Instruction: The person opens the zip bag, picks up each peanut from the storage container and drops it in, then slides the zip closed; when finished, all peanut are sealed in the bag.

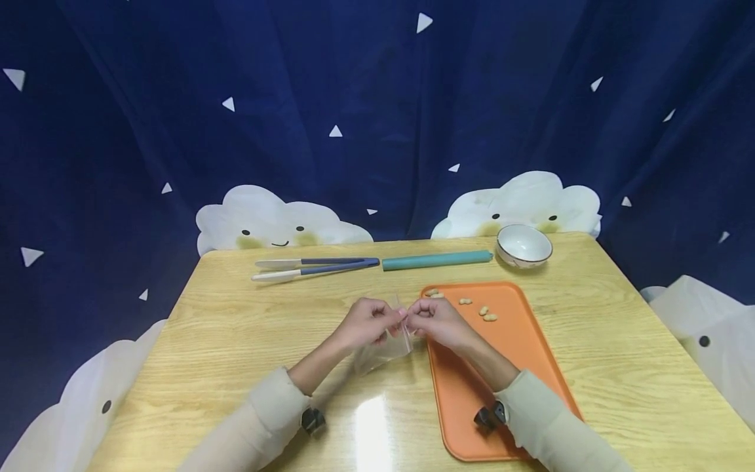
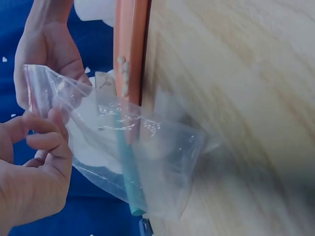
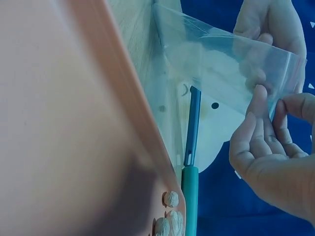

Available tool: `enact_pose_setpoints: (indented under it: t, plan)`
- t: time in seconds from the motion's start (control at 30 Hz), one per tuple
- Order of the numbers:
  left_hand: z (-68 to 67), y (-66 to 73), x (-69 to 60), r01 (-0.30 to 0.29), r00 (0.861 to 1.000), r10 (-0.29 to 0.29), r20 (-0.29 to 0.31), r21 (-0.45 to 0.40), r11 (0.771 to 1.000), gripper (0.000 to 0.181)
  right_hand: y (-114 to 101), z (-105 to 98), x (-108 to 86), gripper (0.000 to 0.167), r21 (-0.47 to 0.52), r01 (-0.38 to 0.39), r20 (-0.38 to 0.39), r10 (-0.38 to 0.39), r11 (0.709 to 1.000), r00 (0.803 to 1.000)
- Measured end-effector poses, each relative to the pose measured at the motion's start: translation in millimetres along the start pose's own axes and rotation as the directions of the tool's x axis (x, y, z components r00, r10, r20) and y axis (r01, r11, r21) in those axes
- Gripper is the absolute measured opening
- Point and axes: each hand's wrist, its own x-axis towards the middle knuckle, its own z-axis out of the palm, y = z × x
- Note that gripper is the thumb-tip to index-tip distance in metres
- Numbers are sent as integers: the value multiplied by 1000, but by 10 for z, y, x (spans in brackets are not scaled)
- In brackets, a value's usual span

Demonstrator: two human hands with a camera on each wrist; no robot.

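Observation:
A clear plastic zip bag (image 1: 377, 359) hangs between the two hands, above the wood table just left of the orange tray. My left hand (image 1: 370, 323) pinches the bag's top edge between thumb and curled fingers. The right hand (image 1: 442, 321) pinches the same edge close beside it, over the tray's left rim. In the left wrist view the bag (image 2: 152, 147) droops see-through, with no contents visible. The right wrist view shows thumb and index fingertips of the right hand (image 3: 270, 147) at the zip strip.
Several peanuts (image 1: 489, 317) lie at the far end of the orange tray (image 1: 483, 406). Behind are blue-and-white tongs (image 1: 330, 267), a teal rod-shaped thing (image 1: 436, 260) and a white bowl (image 1: 523, 244). A dark blue curtain (image 1: 377, 131) hangs beyond the table (image 1: 248, 341).

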Motion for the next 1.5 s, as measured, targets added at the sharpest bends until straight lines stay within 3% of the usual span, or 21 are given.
enact_pose_setpoints:
  t: [0.23,0.4,0.73,0.87,1.0,1.17,1.27,1.4,1.5]
  plan:
    - [15,-9,5,41,998,-39,56,-45,998,29,4,17,-15,15,-12,17,15,-17,1000,1000]
    - [13,-36,5,-11,994,12,106,-5,1000,23,2,44,-30,12,-56,15,-3,-15,998,1000]
    - [31,-11,21,-67,993,60,103,64,996,20,9,63,-36,7,-93,17,-57,-23,995,998]
    - [23,-17,19,-60,995,55,84,56,997,19,16,57,-34,7,-89,-12,-95,4,996,996]
    - [20,-11,19,-63,998,62,12,106,992,16,20,46,-44,7,-141,-26,-153,4,990,988]
    - [23,-9,6,-103,991,114,-73,140,985,7,7,37,-70,10,-180,47,-150,-74,982,986]
    - [26,-23,2,-186,979,199,-52,187,965,16,-14,36,-90,13,-207,108,-123,-136,972,983]
    - [12,-28,-2,-327,942,336,28,316,891,14,-47,42,-116,12,-268,174,-84,-203,948,976]
    - [-17,-21,-2,-386,919,384,86,389,837,17,-72,43,-133,19,-314,212,-47,-238,925,970]
